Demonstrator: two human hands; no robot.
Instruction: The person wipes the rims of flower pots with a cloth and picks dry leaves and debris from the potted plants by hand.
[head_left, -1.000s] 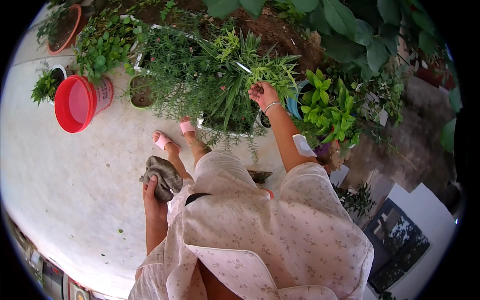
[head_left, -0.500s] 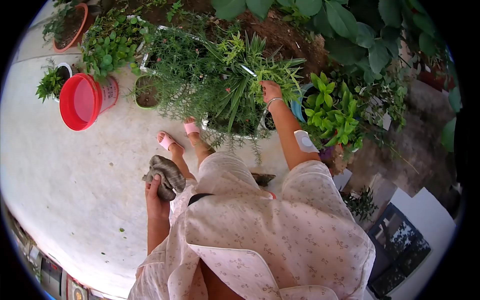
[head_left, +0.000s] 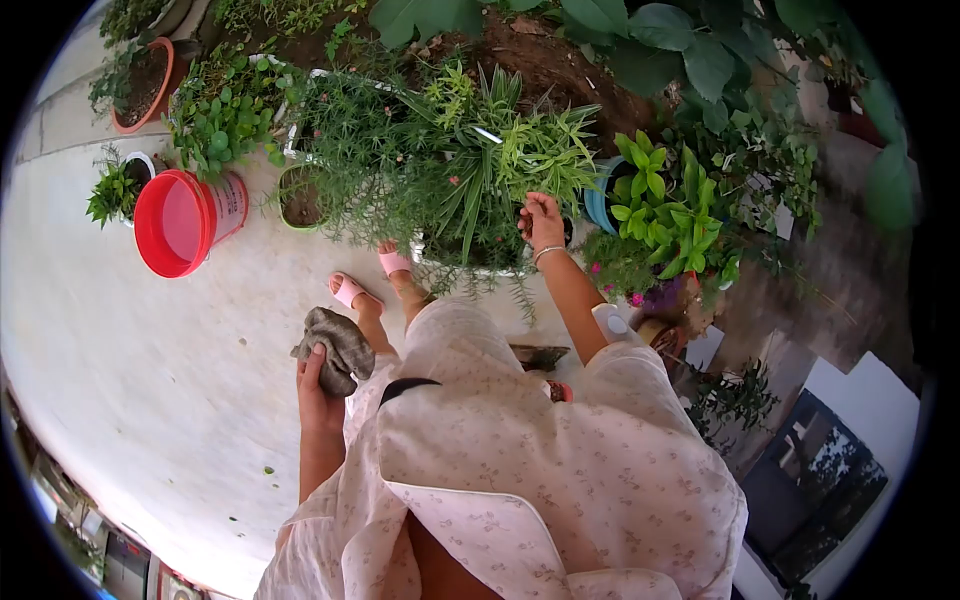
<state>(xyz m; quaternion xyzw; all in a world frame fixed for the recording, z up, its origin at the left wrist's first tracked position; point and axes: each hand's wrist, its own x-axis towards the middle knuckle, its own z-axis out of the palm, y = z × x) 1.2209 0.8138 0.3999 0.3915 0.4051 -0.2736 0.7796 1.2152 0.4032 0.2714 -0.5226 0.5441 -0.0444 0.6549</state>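
Observation:
My left hand (head_left: 318, 388) is wrapped round a crumpled grey-brown cloth (head_left: 338, 350), held low over the pale concrete. On the other side, my right hand (head_left: 541, 221) has its fingers curled at the lower edge of the striped leafy plant (head_left: 480, 190); what they hold, if anything, is too small to tell. A white tag (head_left: 487, 135) stands among the leaves above that hand. Beside the hand is a blue pot (head_left: 601, 196).
A red bucket (head_left: 180, 222) stands at the left, near a small green pot (head_left: 300, 197) and a terracotta pot (head_left: 146, 85). Bright green leaves (head_left: 668, 210) grow to the right. Large leaves overhang the top. Pink slippers (head_left: 352, 291) are on my feet.
My right hand has moved down from the leaves towards the planter's lower edge. The view has shifted a little. The cloth stays in my left hand.

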